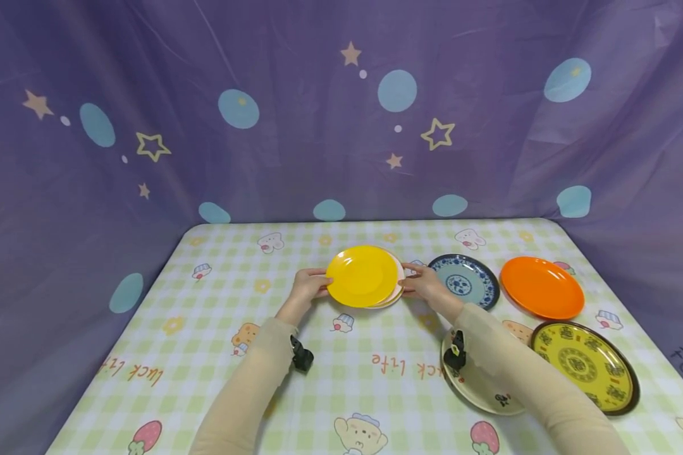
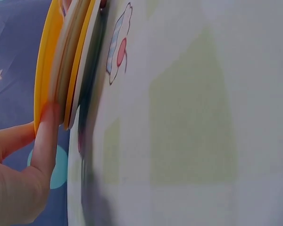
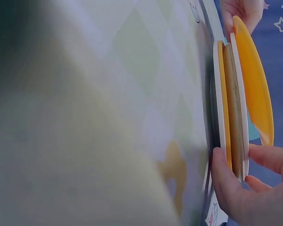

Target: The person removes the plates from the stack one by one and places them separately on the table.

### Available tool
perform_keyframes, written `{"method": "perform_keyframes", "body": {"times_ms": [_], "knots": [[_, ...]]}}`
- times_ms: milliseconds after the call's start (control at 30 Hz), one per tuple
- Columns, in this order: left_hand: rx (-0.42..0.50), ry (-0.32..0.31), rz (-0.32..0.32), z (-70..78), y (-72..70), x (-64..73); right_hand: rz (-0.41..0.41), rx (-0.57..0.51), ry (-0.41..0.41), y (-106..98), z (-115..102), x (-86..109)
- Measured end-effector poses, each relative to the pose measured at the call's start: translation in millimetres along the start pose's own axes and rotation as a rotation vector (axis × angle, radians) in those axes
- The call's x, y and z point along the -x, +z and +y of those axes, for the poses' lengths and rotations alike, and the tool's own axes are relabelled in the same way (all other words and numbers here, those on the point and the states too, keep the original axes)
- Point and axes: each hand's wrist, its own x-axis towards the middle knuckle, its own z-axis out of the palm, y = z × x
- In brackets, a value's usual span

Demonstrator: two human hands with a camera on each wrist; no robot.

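Yellow plate (image 1: 362, 276) over lower plates (image 1: 391, 299), mid-table, offset toward left hand (image 1: 309, 287), whose thumb and fingers pinch yellow rim. Right hand (image 1: 425, 287) grips lower plates by their edge. Blue-patterned plate (image 1: 471, 284) just beside right hand, rim partly covered. Right sleeve (image 1: 512, 354) crosses cream plate (image 1: 478, 390), hiding much of it. Farther right: orange plate (image 1: 542, 287), dark-rimmed olive plate (image 1: 592, 363) nearer person. Checked cloth (image 1: 199, 404) under everything.

Between your left hand (image 1: 307, 286) and right hand (image 1: 427, 285) is the plate stack (image 1: 362, 276). To its right, on the tablecloth (image 1: 205, 316), two rear plates (image 1: 542, 287) lie behind two front plates (image 1: 580, 365).
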Motion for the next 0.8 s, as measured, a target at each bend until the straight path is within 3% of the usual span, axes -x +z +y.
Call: {"method": "perform_keyframes", "body": {"times_ms": [267,800], "knots": [[0.091,-0.004,-0.053,-0.4,-10.8,2.1,0.007,0.026,0.009,2,-2,0.4],[0.201,-0.034,-0.026,-1.7,-35.7,2.4,0.039,0.015,0.033,2,-3,1.1]]}}
